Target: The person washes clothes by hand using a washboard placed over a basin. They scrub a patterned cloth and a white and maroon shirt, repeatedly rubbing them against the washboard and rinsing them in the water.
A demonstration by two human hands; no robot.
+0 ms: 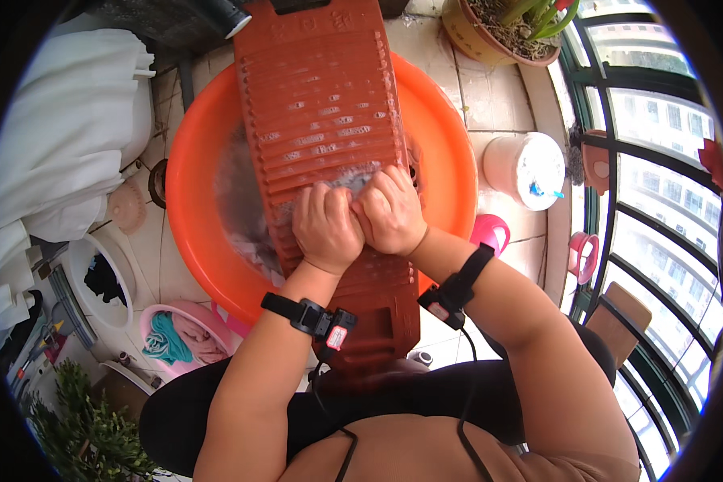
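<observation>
A reddish-brown plastic washboard (322, 78) leans across a large orange basin (443, 120), its lower end close to my lap. Soap suds cling to its ridges. My left hand (328, 226) and my right hand (391, 211) are pressed together as fists on the ridged middle. Both are closed around a wet, sudsy greyish cloth (355, 179), of which only a small part shows above the knuckles. Cloudy water (238, 187) and soaked fabric (256, 250) lie in the basin, left of the board.
Right of the basin stand a white lidded bucket (500, 162), a pink plastic container (494, 232) and a potted plant (482, 33). To the left are a pink basin of clothes (156, 355), a white basin (123, 277) and hanging white fabric (78, 120). A barred window (663, 138) lines the right.
</observation>
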